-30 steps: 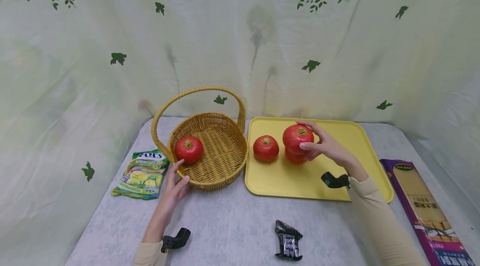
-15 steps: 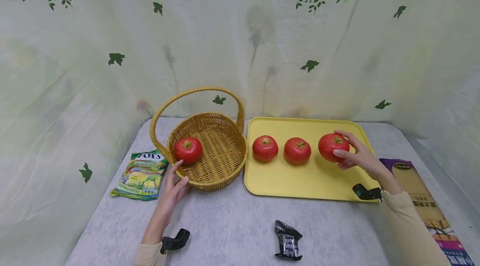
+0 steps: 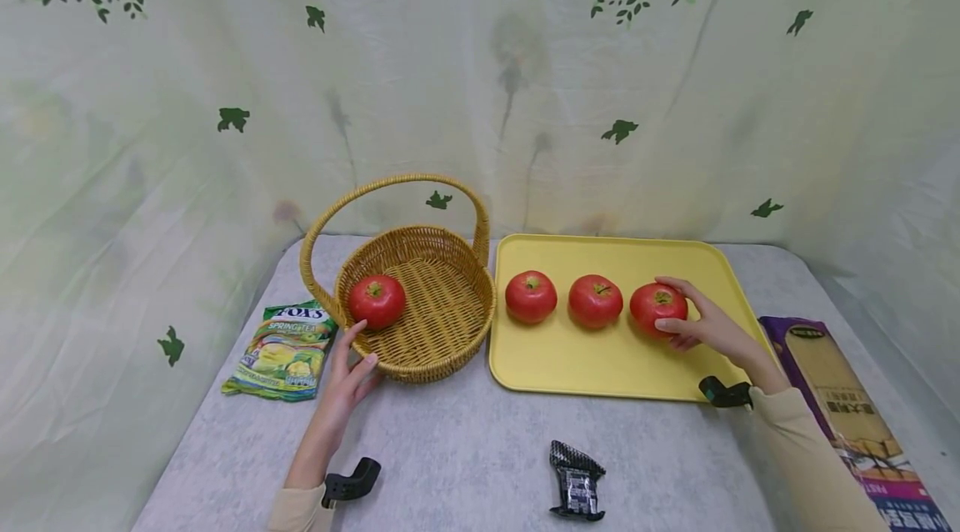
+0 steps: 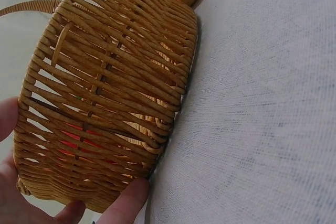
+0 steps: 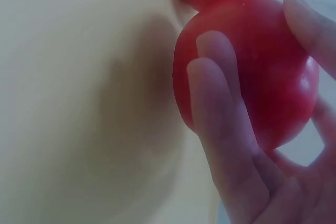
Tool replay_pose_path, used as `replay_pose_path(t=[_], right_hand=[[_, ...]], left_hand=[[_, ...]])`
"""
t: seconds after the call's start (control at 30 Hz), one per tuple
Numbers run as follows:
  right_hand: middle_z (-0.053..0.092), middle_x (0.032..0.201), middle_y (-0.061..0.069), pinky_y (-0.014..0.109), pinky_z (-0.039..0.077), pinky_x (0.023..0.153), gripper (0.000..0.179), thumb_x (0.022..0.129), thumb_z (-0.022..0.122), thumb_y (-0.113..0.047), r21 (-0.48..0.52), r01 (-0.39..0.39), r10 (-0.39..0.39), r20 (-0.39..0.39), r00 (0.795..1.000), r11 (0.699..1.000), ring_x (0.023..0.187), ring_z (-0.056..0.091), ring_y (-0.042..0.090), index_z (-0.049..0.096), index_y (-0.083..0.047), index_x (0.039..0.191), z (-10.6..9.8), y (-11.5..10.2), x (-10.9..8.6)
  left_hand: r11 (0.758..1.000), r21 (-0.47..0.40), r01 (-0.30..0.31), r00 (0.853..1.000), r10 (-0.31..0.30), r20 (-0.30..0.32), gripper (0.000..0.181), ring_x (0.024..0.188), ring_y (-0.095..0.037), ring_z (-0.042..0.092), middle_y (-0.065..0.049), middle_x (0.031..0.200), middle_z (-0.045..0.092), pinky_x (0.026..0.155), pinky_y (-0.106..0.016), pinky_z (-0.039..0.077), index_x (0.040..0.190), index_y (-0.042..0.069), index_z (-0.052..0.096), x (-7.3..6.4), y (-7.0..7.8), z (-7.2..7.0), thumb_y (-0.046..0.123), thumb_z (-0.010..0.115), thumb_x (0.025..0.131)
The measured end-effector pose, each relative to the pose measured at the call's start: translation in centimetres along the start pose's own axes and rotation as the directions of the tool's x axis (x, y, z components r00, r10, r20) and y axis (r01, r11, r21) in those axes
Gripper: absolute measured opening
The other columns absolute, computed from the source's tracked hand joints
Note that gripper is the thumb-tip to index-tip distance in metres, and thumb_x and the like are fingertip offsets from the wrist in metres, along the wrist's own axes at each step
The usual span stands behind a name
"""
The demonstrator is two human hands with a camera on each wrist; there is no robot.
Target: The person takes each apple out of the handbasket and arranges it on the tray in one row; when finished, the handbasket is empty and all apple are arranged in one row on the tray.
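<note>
My right hand (image 3: 701,323) grips a red apple (image 3: 657,309) low over the right part of the yellow tray (image 3: 585,369). In the right wrist view its fingers curl round the apple (image 5: 252,77), whose shadow falls on the tray. To its left, two more apples, a middle one (image 3: 595,301) and a left one (image 3: 531,296), sit in a row on the tray. My left hand (image 3: 347,378) holds the wicker basket (image 3: 438,365) at its near left side. The left wrist view shows the thumb at the basket's (image 4: 105,77) rim and fingertips near its base. Another apple (image 3: 377,301) lies inside the basket.
A green candy bag (image 3: 285,353) lies left of the basket. Near the front of the table is a small black packet (image 3: 577,482). A long purple package (image 3: 855,424) lies right of the tray. The basket's handle (image 3: 397,179) arches up, and a leaf-print curtain (image 3: 480,82) hangs behind.
My right hand has carried its apple rightward from above the middle apple, then lowered it and moved slightly back left. The left hand and the basket have stayed in place.
</note>
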State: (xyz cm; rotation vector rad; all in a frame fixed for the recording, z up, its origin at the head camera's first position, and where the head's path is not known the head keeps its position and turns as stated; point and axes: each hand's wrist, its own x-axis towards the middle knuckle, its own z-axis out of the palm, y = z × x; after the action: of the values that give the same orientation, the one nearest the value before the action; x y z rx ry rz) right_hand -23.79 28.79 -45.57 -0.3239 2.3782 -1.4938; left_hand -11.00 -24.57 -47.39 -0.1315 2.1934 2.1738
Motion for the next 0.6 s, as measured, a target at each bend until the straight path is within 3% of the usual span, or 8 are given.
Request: replay_pose_path(t=[0.23, 0.4, 0.6], right_hand=[[0.024, 0.141, 0.030, 0.042, 0.057, 0.065, 0.076, 0.092, 0.065, -0.021, 0.011, -0.027, 0.026, 0.032, 0.999, 1.000, 0.070, 0.065, 0.034, 0.019, -0.017, 0.152, -0.3, 0.7, 0.2], [0.020, 0.146, 0.028, 0.044, 0.056, 0.065, 0.075, 0.093, 0.063, -0.018, 0.037, 0.013, -0.015, 0.048, 0.999, 0.999, 0.070, 0.065, 0.039, 0.018, -0.015, 0.153, -0.7, 0.4, 0.1], [0.024, 0.147, 0.026, 0.044, 0.056, 0.065, 0.066, 0.094, 0.061, -0.017, 0.038, 0.070, -0.070, 0.003, 0.998, 0.997, 0.073, 0.066, 0.039, 0.024, -0.007, 0.149, -0.8, -1.0, -0.6]], left_hand=[[1.000, 0.002, -0.001, 1.000, 0.001, -0.004, 0.056, 0.140, -0.038, 0.014, -0.006, 0.156, -0.008, 0.106, -0.057, 0.025, 0.152, 0.021, 0.013, 0.0, 0.0, 0.0, 0.021, 0.041, 0.104], [1.000, 0.006, 0.001, 1.000, -0.001, -0.012, 0.056, 0.140, -0.037, 0.014, -0.005, 0.156, -0.009, 0.106, -0.056, 0.027, 0.152, 0.021, 0.013, 0.0, 0.1, 0.0, 0.021, 0.041, 0.104], [1.000, 0.016, 0.000, 1.000, 0.000, -0.012, 0.056, 0.140, -0.037, 0.015, -0.005, 0.156, -0.009, 0.105, -0.055, 0.029, 0.152, 0.021, 0.013, 0.0, 0.0, 0.0, 0.021, 0.041, 0.104]])
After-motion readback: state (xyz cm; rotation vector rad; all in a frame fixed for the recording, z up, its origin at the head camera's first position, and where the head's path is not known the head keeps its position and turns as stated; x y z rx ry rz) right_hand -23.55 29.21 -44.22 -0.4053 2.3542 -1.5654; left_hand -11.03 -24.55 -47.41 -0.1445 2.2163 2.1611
